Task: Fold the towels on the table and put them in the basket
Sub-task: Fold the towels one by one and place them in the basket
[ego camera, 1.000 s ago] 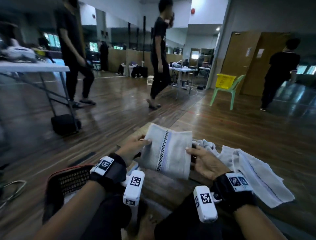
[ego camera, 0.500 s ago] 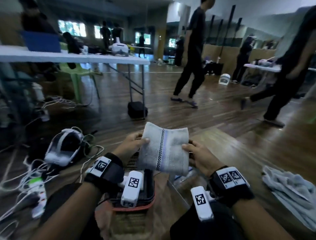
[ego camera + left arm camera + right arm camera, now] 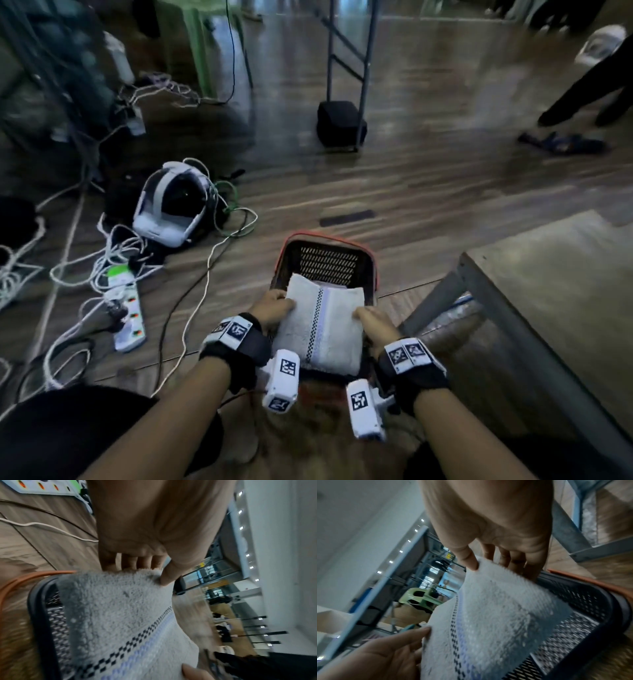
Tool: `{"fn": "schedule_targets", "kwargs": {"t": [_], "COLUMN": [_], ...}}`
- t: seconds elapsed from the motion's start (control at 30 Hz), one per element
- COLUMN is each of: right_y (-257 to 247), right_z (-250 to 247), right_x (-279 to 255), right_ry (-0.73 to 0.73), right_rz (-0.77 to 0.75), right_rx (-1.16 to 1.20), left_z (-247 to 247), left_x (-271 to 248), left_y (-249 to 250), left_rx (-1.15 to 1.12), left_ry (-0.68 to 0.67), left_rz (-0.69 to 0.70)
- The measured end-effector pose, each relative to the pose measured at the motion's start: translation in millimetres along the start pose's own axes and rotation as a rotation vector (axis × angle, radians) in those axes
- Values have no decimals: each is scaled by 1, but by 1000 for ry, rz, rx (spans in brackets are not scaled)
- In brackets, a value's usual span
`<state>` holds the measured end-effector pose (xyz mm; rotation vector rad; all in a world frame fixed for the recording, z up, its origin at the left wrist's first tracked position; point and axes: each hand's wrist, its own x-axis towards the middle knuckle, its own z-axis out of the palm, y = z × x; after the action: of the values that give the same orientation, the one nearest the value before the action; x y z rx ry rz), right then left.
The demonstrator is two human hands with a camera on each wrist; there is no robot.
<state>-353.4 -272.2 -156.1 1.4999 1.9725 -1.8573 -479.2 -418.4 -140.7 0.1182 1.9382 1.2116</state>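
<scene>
A folded grey towel (image 3: 322,325) with a checked black band and a lilac stripe hangs just above the black mesh basket (image 3: 327,262) with an orange rim, which stands on the floor. My left hand (image 3: 274,305) pinches the towel's left edge, thumb on top and fingers underneath (image 3: 135,563). My right hand (image 3: 371,320) pinches the right edge the same way (image 3: 496,559). In the wrist views the towel (image 3: 120,615) (image 3: 488,622) lies over the basket's mesh wall (image 3: 53,615) (image 3: 583,608).
The wooden table (image 3: 555,291) with a grey metal leg stands to the right of the basket. On the floor to the left lie a white headset (image 3: 171,202), tangled cables and a power strip (image 3: 128,317). A black weight (image 3: 340,125) sits under a far table's legs. Someone's feet are at the far right.
My head and both hands have swung left and down from the table. The folded towel, held between both hands, has come down over the basket on the floor.
</scene>
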Motion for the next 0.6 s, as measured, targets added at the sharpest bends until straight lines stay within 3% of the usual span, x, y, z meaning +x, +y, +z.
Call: {"fn": "schedule_targets", "kwargs": {"t": [0.1, 0.23, 0.43, 0.6], "right_y": [16, 21, 30, 39], "right_z": [14, 31, 50, 59], "right_x": [56, 122, 214, 262], "right_ry": [41, 63, 143, 206], "right_rz": [91, 145, 137, 92], "right_rx": [-90, -143, -110, -89], "left_z": [11, 24, 47, 57], "left_x": [78, 130, 223, 281], "left_y": [-35, -44, -58, -67], "left_rx": [70, 161, 178, 225], "left_ry": [-22, 34, 142, 144], "left_rz": [-65, -108, -103, -54]}}
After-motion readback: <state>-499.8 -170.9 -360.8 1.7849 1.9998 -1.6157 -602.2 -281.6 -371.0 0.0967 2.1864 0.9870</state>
